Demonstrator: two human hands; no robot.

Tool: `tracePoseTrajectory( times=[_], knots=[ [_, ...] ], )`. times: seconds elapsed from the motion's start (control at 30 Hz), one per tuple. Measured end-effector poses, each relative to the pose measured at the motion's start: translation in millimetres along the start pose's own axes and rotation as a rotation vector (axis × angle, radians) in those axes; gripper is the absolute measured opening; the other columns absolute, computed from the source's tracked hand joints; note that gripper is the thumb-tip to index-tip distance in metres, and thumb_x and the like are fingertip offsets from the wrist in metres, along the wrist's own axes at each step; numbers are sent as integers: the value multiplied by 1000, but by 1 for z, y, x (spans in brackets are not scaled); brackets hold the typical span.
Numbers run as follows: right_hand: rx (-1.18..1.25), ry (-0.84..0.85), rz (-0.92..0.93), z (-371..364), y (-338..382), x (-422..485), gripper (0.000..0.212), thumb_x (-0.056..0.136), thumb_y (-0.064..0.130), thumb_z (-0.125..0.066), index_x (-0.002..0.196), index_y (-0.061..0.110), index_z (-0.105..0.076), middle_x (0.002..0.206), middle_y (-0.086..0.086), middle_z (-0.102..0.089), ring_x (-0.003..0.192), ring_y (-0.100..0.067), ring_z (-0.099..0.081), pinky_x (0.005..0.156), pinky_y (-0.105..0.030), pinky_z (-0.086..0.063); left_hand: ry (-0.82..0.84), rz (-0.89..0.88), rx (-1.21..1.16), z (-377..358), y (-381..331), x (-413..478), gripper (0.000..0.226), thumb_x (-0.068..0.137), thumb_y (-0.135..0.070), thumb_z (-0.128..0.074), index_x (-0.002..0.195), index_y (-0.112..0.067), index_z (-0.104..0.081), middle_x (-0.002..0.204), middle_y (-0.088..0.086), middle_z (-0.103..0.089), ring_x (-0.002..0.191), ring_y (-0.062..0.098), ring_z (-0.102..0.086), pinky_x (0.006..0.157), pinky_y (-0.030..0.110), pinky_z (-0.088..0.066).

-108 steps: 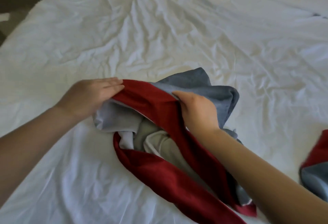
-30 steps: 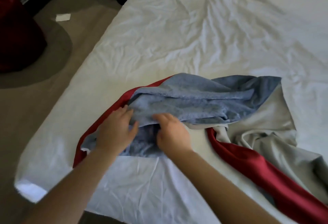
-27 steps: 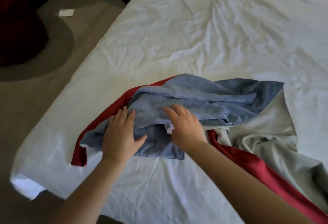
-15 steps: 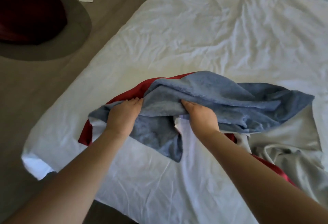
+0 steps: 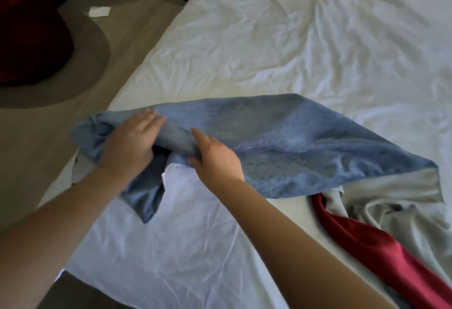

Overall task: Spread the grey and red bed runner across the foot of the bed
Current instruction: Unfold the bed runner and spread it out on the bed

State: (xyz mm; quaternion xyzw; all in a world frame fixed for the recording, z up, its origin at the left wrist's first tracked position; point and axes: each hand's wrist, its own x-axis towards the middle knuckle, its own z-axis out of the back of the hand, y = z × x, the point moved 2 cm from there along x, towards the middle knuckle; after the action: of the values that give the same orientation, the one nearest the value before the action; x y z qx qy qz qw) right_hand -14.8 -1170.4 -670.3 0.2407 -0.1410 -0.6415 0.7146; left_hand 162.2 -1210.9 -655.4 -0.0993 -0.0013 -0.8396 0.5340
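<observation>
Position of the bed runner: it lies across the near left part of the bed, close to the left edge of the mattress. The blue-grey face is turned up. The left end is bunched and raised off the white sheet, and one corner hangs down below the left forearm. On the right, the pale grey lining is exposed in loose folds. The red border runs from under the blue-grey face toward the lower right corner of the view.

Left hand: placed on the bunched left end, fingers laid over the top of the cloth and thumb below it, so the cloth is clamped between them.

Right hand: just beside the left hand, pinching a fold of the near edge between thumb and forefinger.

Surroundings: a bare floor left of the bed carries a round grey rug, a dark red object standing on that rug, and a small white slip of paper
</observation>
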Motion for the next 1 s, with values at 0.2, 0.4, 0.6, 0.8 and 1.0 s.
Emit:
tracePoseTrajectory(
  times=[0.2,0.4,0.6,0.8,1.0],
  knots=[
    [-172,-17,219,54,-88,-73,66,74,47,-71,130,16,-54,124,-4,-61,106,-27,-61,89,-35,-49,96,-426,-187,-35,-112,-10,51,79,-28,-58,123,-2,-61,129,19,-58,119,33,-57,100,45,-46],
    [-466,237,-4,81,-181,-110,68,86,29,-57,148,24,-28,151,2,-36,138,-15,-33,113,-30,-23,132,-543,-96,-47,-163,2,28,70,-2,-58,90,-4,-76,90,12,-75,80,22,-73,65,32,-60],
    [-309,107,-99,58,-152,-97,49,99,18,-36,147,24,-28,152,4,-34,138,-13,-33,110,-23,-24,147,-512,-6,-17,-107,4,38,74,-5,-40,85,2,-75,81,15,-74,64,27,-72,49,34,-58],
    [-257,13,-97,15,-67,-92,35,81,8,-55,113,12,-68,104,-11,-72,94,-21,-69,75,-27,-56,367,-174,64,8,-46,5,52,57,13,-81,107,1,-71,112,22,-67,100,39,-66,86,49,-51],
    [-212,239,-76,-15,-43,-106,50,88,5,-48,137,10,-41,125,-9,-57,112,-27,-54,82,-37,-48,438,-149,88,1,-60,5,55,75,9,-64,127,-5,-58,134,16,-55,123,33,-54,105,45,-39]
  ],
)
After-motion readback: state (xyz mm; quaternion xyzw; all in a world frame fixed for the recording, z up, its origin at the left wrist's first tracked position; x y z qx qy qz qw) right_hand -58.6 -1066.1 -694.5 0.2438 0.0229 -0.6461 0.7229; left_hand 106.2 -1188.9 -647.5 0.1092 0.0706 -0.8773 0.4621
